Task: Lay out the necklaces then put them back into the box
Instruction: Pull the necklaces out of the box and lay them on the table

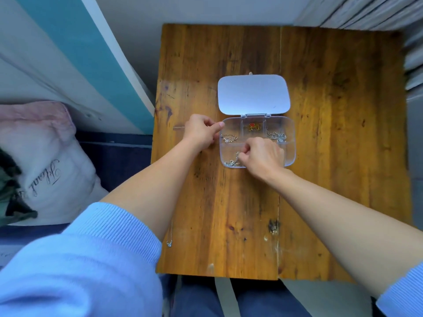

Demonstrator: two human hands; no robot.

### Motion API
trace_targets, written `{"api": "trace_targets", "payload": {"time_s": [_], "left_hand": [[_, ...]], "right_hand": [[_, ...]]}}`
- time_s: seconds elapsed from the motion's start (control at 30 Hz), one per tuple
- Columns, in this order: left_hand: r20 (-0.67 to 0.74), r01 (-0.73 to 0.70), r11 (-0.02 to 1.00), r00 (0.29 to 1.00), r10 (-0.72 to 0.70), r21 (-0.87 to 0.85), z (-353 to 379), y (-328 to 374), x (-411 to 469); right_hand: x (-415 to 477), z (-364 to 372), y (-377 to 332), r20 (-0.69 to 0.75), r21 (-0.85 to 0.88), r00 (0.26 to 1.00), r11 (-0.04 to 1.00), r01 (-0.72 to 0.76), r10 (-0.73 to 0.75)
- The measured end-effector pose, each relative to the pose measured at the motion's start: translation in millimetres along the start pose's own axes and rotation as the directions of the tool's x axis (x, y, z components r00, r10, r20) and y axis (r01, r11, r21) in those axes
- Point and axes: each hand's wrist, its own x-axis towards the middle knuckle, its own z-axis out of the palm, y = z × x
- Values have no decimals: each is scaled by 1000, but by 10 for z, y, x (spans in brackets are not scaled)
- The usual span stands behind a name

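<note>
A clear plastic box (290,154) with several compartments lies open on the wooden table (320,133), its white lid (253,93) folded back. A silver necklace (229,137) fills the far left compartment, a gold one with a red stone (252,127) the far middle, another silver one (278,136) the far right. My right hand (263,156) reaches into the near compartment and pinches a silver necklace (232,162). My left hand (201,131) holds the box's left edge, thumb on the rim. One thin necklace with a small pendant (169,243) lies near the table's left edge, partly under my left arm.
A pink and white pillow (45,156) lies on a bed to the left of the table. A wall with a teal stripe (87,56) runs behind it. Bare wood stretches to the right of and in front of the box. My legs show below the table's near edge.
</note>
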Motion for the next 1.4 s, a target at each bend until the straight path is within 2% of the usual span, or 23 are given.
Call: {"api": "trace_targets", "payload": {"time_s": [0.1, 0.2, 0.3, 0.37, 0.47, 0.53, 0.6, 0.67, 0.77, 0.9, 0.97, 1.03, 1.1, 1.2, 1.3, 1.4], "left_hand": [[-94, -47, 999, 994, 49, 20, 16, -1, -40], [-198, -129, 991, 971, 135, 47, 23, 16, -145], [-202, -251, 953, 938, 283, 168, 109, 22, -273], [-134, -329, 905, 918, 374, 271, 189, 16, -341], [33, -443, 763, 873, 487, 471, 317, 43, -421], [141, -496, 695, 853, 503, 520, 414, 95, -446], [245, -517, 661, 851, 464, 544, 522, 145, -449], [316, -520, 662, 854, 413, 540, 618, 172, -446], [335, -514, 692, 857, 391, 507, 677, 189, -467], [335, -471, 805, 871, 359, 362, 581, 209, -458], [352, -377, 903, 890, 290, 207, 466, 235, -481], [374, -201, 980, 908, 191, -13, 328, 255, -522], [373, -80, 984, 918, 136, -161, 209, 258, -545], [332, 17, 944, 938, 99, -330, 51, 233, -550], [315, 73, 903, 946, 72, -424, -98, 177, -551], [274, 42, 939, 960, 57, -340, -273, 109, -562]], "right_hand": [[-8, -70, 181, -11, 269, 998, 962, -55, 60], [-34, -169, 311, 53, 574, 994, 812, -107, 94], [-102, -246, 416, 96, 712, 983, 679, -178, 158], [-135, -286, 472, 135, 774, 969, 588, -234, 208], [-153, -359, 562, 235, 870, 938, 377, -319, 253], [-163, -413, 628, 293, 902, 921, 246, -355, 256], [-185, -474, 683, 334, 913, 914, 161, -374, 228], [-205, -535, 726, 360, 921, 913, 79, -380, 190], [-219, -622, 784, 377, 925, 909, -19, -380, 175], [-201, -707, 916, 368, 926, 899, -186, -330, 238], [-174, -718, 1005, 350, 932, 886, -211, -296, 304], [-160, -669, 1097, 349, 935, 865, -194, -296, 360], [-167, -596, 1170, 361, 932, 844, -181, -313, 397], [-233, -500, 1224, 381, 924, 825, -166, -343, 417], [-358, -434, 1193, 399, 915, 826, -123, -383, 399], [-518, -343, 1075, 387, 909, 845, -2, -416, 369]]}}
